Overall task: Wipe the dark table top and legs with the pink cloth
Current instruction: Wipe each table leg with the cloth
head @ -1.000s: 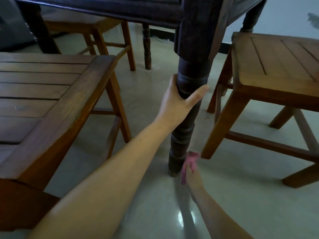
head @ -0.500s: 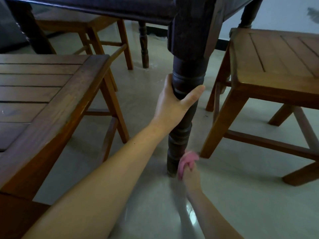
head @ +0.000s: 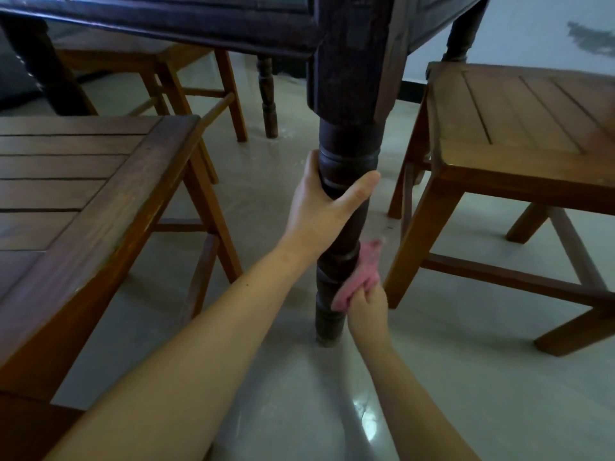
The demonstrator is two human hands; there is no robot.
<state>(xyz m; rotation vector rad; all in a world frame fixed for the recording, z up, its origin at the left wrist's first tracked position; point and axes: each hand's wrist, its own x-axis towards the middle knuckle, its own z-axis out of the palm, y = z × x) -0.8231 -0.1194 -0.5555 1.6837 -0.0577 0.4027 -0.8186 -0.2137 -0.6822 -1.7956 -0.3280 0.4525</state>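
A dark turned table leg [head: 346, 151] runs down the middle of the view from the dark table's frame [head: 186, 24] to the floor. My left hand [head: 324, 207] grips the leg at mid height, thumb across its front. Lower down, my right hand [head: 367, 306] holds the bunched pink cloth [head: 361, 277] against the right side of the leg's lower part. The table top itself is out of view above.
A brown slatted wooden stool [head: 86, 174] stands close on the left and another [head: 519, 134] close on the right. A third stool [head: 173, 71] and two more dark table legs [head: 268, 94] lie behind. The floor is pale glossy tile [head: 466, 377].
My right hand with the pink cloth has moved up the leg from near its foot. The left hand keeps its grip; the view has shifted slightly.
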